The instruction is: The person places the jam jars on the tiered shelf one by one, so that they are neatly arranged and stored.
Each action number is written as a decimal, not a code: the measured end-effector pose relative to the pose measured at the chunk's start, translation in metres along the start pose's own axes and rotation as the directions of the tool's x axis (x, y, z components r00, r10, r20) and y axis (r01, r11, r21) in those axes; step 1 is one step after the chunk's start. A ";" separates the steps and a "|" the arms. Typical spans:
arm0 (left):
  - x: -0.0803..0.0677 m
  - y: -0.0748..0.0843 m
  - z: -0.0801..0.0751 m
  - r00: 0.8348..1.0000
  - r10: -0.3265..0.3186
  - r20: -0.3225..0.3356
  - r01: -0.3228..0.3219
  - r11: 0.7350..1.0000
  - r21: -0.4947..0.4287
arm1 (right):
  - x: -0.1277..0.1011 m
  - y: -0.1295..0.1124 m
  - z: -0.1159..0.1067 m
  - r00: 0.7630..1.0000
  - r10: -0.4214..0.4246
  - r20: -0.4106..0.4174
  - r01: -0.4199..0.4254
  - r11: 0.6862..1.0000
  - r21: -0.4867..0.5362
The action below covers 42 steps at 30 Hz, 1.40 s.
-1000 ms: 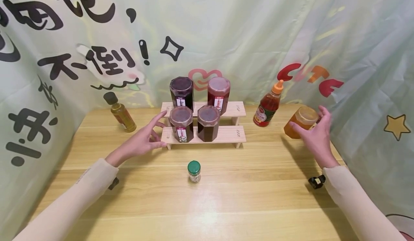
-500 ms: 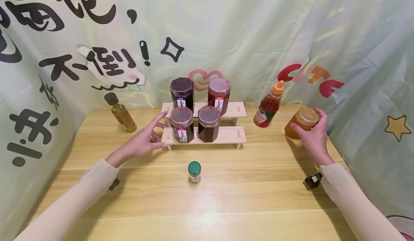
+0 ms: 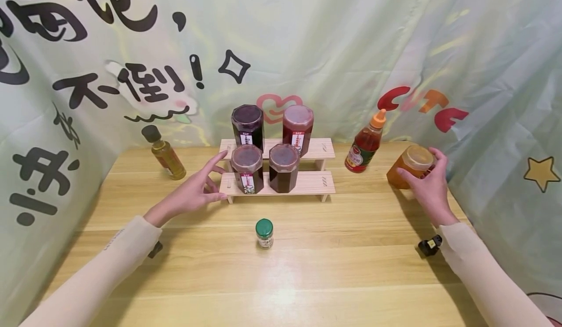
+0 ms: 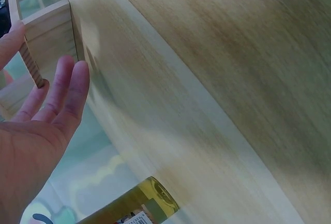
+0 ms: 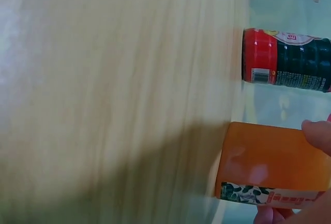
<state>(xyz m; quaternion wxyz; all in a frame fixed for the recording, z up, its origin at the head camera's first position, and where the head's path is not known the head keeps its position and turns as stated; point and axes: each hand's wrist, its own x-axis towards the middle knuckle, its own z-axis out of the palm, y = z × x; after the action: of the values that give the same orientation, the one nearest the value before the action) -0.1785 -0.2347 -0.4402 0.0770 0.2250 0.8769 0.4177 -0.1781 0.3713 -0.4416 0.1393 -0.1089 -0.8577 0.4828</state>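
At the right of the head view my right hand (image 3: 430,185) grips an eight-sided, clear-lidded jar of amber contents (image 3: 406,173), thumb on the near side. The right wrist view shows the amber jar (image 5: 274,159) with its label, its base at the tabletop. My left hand (image 3: 199,188) holds the left end of the two-step wooden rack (image 3: 311,183). In the left wrist view, the thumb and a finger of the left hand (image 4: 49,113) touch opposite ends of one board's edge. Two dark jars (image 3: 248,173) stand on the lower step; a purple jar (image 3: 247,127) and a red jar (image 3: 297,129) stand on the upper.
A red sauce bottle with an orange nozzle (image 3: 364,144) stands between rack and amber jar. An oil bottle with a black cap (image 3: 167,158) is at the back left. In front of the rack is a small green-capped shaker (image 3: 264,232). Printed cloth (image 3: 347,49) encloses the table.
The right hand and wrist shift very slightly, while the hand keeps its grip on the amber jar. The left hand stays at the rack's end.
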 end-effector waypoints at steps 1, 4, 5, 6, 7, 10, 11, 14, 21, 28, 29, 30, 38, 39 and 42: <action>0.000 0.000 0.000 1.000 0.000 0.000 0.000 1.000 0.000 | 0.000 0.001 0.000 1.000 -0.005 0.004 0.005 1.000 0.001; 0.000 0.001 0.000 1.000 -0.003 0.000 0.003 1.000 -0.004 | 0.000 0.004 -0.002 1.000 -0.023 0.009 0.023 1.000 0.000; 0.000 0.001 0.000 1.000 -0.003 0.000 0.003 1.000 -0.004 | 0.000 0.004 -0.003 1.000 -0.026 0.008 0.026 1.000 -0.003; 0.000 0.001 0.000 1.000 -0.002 0.000 0.002 1.000 0.001 | 0.000 0.005 -0.003 1.000 -0.027 0.004 0.027 1.000 -0.008; 0.000 0.001 0.000 1.000 -0.002 0.000 0.002 1.000 0.003 | -0.001 0.005 -0.004 1.000 -0.026 0.001 0.026 1.000 -0.016; 0.001 0.001 0.001 1.000 -0.003 0.001 0.003 1.000 0.008 | -0.001 0.005 -0.005 1.000 -0.027 -0.008 0.026 0.999 -0.034; 0.001 0.001 0.001 1.000 -0.004 0.001 0.004 1.000 0.009 | -0.001 0.005 -0.006 1.000 -0.028 -0.010 0.028 0.999 -0.038; 0.001 0.001 0.001 1.000 -0.007 0.004 0.007 1.000 0.008 | -0.002 0.005 -0.007 0.999 -0.042 -0.012 0.041 0.998 -0.054; 0.001 0.000 0.000 1.000 -0.013 0.006 0.013 1.000 0.000 | -0.012 0.002 -0.005 0.998 -0.053 -0.015 0.052 0.997 -0.065; 0.000 -0.001 -0.001 1.000 -0.007 0.002 0.007 1.000 0.004 | -0.025 -0.006 0.000 0.995 -0.094 0.014 0.095 0.992 -0.078; 0.001 -0.001 -0.001 1.000 -0.007 0.002 0.007 1.000 0.005 | -0.027 -0.007 0.001 0.994 -0.104 0.018 0.105 0.992 -0.076; 0.001 -0.001 -0.001 1.000 -0.007 0.002 0.007 1.000 0.006 | -0.028 -0.008 0.001 0.993 -0.114 0.020 0.115 0.990 -0.076; 0.001 0.000 0.000 1.000 -0.002 0.004 0.002 1.000 0.007 | -0.045 -0.020 0.005 0.987 -0.152 0.050 0.155 0.986 -0.059; 0.000 0.000 0.000 1.000 -0.002 0.003 0.002 1.000 0.007 | -0.047 -0.022 0.005 0.986 -0.158 0.052 0.161 0.985 -0.058; -0.001 0.001 0.000 1.000 0.002 0.001 -0.002 1.000 0.010 | -0.055 -0.031 0.006 0.982 -0.176 0.062 0.179 0.982 -0.050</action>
<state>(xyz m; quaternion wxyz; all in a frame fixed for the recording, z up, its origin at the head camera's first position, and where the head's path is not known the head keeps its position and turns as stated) -0.1776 -0.2345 -0.4400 0.0761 0.2266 0.8787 0.4133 -0.1304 0.3337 -0.4254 0.1541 -0.0218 -0.8807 0.4473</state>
